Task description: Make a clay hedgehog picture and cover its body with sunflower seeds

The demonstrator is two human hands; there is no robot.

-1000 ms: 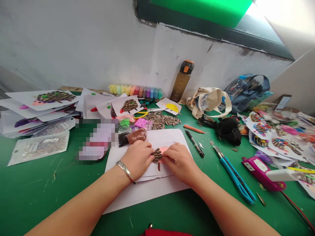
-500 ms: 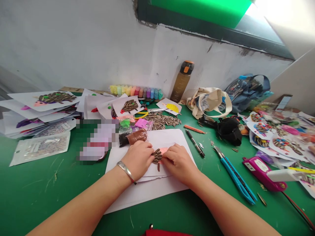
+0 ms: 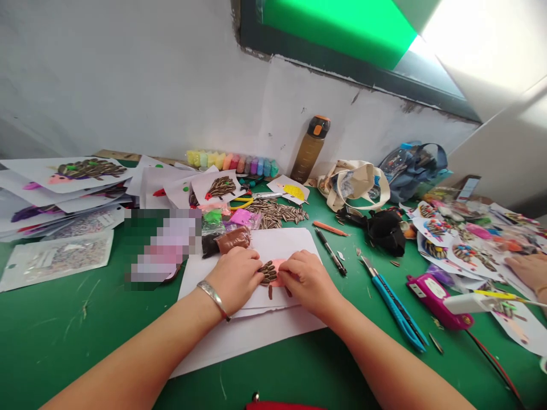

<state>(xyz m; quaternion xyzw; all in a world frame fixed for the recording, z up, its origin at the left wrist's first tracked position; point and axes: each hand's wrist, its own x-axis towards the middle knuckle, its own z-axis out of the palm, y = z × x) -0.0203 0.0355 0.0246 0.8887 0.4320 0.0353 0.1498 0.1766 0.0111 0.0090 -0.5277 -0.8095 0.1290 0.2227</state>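
Observation:
White paper [image 3: 252, 327] lies stacked on the green table. On the top sheet is a pink clay shape [image 3: 280, 291] with striped sunflower seeds [image 3: 269, 273] pressed into its left part and short brown clay strips [image 3: 270, 292] below. My left hand [image 3: 239, 280] is closed at the left edge of the seeds, its fingertips touching them. From the right, my right hand [image 3: 307, 282] rests closed over the pink clay. Whatever either hand's fingertips pinch is hidden. A pile of loose seeds [image 3: 280, 213] lies behind the paper, near a brown clay packet [image 3: 233, 240].
A blue cutter [image 3: 397, 307], a black pen [image 3: 331, 252] and an orange pencil [image 3: 330, 229] lie to the right. Farther right are a magenta glue gun [image 3: 440, 300] and another person's hand [image 3: 527, 271]. Finished pictures [image 3: 64, 182] are stacked left; a bottle [image 3: 310, 149] stands behind.
The view has shifted slightly, moving the scene left. My right hand has drawn back a little from the seeds, showing more pink clay and a second brown strip. The other person's hand shows more.

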